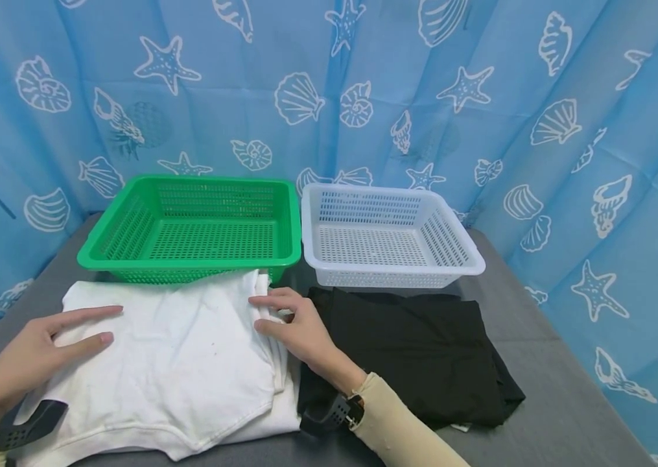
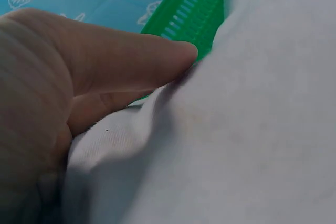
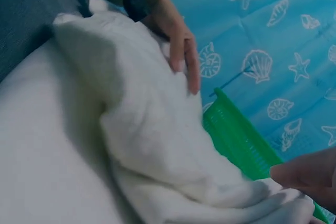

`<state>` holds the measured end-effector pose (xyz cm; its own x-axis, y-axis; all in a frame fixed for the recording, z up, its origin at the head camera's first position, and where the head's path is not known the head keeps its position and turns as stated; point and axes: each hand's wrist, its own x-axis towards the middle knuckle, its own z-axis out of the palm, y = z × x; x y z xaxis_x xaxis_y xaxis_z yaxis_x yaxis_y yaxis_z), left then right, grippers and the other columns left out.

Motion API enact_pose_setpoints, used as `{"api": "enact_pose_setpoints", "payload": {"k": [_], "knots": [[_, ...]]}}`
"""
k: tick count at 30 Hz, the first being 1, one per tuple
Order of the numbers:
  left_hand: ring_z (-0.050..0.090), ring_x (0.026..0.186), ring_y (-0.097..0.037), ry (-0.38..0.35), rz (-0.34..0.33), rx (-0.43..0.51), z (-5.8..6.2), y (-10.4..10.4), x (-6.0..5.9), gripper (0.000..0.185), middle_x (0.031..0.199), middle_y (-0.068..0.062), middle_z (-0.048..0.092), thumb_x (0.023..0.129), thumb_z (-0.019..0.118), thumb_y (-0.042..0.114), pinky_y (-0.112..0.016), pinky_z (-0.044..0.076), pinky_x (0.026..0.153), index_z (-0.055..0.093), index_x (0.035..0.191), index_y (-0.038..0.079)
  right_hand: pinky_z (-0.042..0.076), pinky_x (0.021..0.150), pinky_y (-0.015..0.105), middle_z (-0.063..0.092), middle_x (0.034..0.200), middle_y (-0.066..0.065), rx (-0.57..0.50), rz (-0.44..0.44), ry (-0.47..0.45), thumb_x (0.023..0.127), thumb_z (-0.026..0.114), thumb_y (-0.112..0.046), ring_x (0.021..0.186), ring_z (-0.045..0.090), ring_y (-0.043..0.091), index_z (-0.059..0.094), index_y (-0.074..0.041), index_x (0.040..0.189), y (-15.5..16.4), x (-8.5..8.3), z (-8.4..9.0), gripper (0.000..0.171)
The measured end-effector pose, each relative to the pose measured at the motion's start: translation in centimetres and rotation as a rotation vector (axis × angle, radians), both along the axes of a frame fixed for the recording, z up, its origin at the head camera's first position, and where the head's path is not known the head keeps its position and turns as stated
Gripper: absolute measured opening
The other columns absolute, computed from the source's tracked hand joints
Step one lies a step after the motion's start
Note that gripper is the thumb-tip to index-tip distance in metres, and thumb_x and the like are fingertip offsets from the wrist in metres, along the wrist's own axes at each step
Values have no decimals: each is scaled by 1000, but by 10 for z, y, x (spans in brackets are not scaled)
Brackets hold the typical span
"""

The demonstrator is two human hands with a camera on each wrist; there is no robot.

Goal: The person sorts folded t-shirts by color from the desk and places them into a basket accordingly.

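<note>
A white shirt (image 1: 171, 363) lies partly folded at the left of the table, its curved neckline toward the front. My right hand (image 1: 299, 327) pinches the layered right edge of this shirt near its back corner. In the right wrist view, bunched folds of the white cloth (image 3: 173, 198) run to the right thumb (image 3: 304, 174). On the shirt's left side rests my left hand (image 1: 37, 353), thumb and index finger extended and apart. The left wrist view shows the left thumb (image 2: 142, 61) along a raised ridge of the cloth, the other fingers mostly hidden.
Behind the shirt stands a green basket (image 1: 188, 264), with a white basket (image 1: 399, 275) beside it. Folded black clothing (image 1: 410, 357) lies right of the shirt on the grey table (image 1: 562, 389). A blue curtain (image 1: 364, 84) with seashell prints hangs at the back and sides.
</note>
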<state>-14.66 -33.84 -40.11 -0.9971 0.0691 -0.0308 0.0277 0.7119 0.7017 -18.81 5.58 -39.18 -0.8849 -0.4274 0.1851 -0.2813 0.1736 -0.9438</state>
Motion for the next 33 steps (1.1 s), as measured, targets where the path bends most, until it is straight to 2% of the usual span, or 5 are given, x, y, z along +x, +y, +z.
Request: {"api": "enact_pose_setpoints", "payload": {"k": [6, 10, 18, 22, 33], "knots": [[28, 132, -56, 1, 19, -18, 4, 4, 1, 65, 143, -25, 45, 89, 68, 52, -72, 29, 90, 55, 143, 18, 38, 103, 42, 60, 131, -8, -25, 76, -172, 94, 69, -17, 121, 50, 12, 69, -16, 127, 6, -2, 6, 34], [23, 134, -57, -26, 14, -4, 7, 5, 1, 69, 146, -25, 42, 89, 68, 53, -74, 26, 91, 51, 146, 19, 44, 93, 33, 60, 131, -6, 20, 106, -67, 94, 68, -18, 118, 52, 12, 69, -14, 127, 3, 4, 10, 33], [20, 135, -58, -52, 14, 10, 5, 5, 2, 71, 148, -28, 38, 90, 68, 50, -76, 22, 93, 48, 148, 14, 40, 98, 27, 51, 142, -7, 99, 242, 68, 95, 67, -22, 128, 44, 8, 62, -15, 136, -8, 11, 6, 42], [21, 135, -58, -58, 8, 5, 5, 6, 1, 72, 148, -28, 38, 89, 69, 51, -75, 23, 92, 48, 148, 15, 41, 94, 27, 58, 131, -8, 182, 230, 32, 95, 67, -24, 113, 51, 6, 61, -18, 137, -6, 11, 7, 43], [18, 136, -57, -79, -15, -3, 6, 1, 4, 78, 152, -27, 32, 90, 67, 51, -75, 28, 87, 37, 154, 19, 42, 98, 30, 58, 134, 2, 261, 58, -20, 87, 72, -9, 126, 47, 13, 70, -13, 125, -8, 12, 6, 38]]}}
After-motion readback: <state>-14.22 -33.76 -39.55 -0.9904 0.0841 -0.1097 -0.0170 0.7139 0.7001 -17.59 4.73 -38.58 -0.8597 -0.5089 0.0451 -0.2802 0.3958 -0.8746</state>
